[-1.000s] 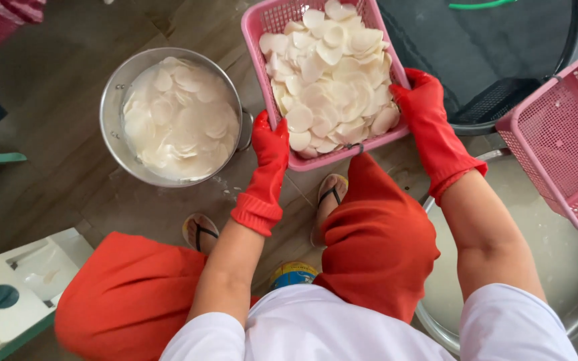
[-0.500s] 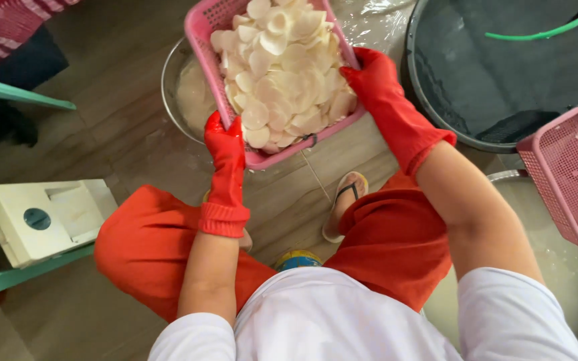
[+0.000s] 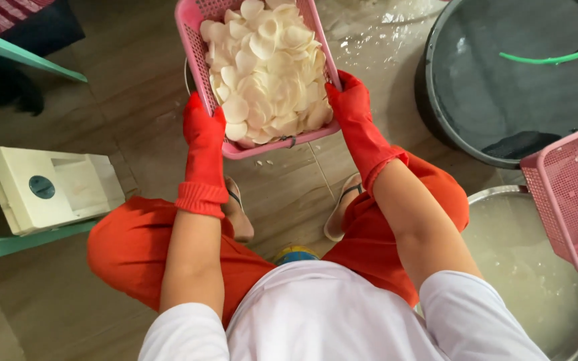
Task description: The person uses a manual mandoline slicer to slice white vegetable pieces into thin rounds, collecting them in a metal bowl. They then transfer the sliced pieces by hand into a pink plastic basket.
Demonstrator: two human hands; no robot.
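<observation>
I hold a pink plastic basket [image 3: 199, 60] heaped with white round slices [image 3: 269, 67] in front of me, above the floor. My left hand [image 3: 203, 130], in a red rubber glove, grips the basket's near left corner. My right hand [image 3: 350, 107], also in a red glove, grips its near right edge. Just behind the basket's left side a sliver of a metal bowl's rim [image 3: 186, 75] shows; the rest of the bowl is hidden under the basket.
A black tub of water [image 3: 449, 127] with a green hose [image 3: 556, 57] stands at the upper right. A second pink basket [image 3: 570, 194] leans over a large metal basin of cloudy water [image 3: 523, 267]. A white slicer [image 3: 41, 187] sits at the left.
The basket of slices has moved left, from beside the metal bowl to over it, covering the bowl almost fully. Both gloved hands have kept their grip on it.
</observation>
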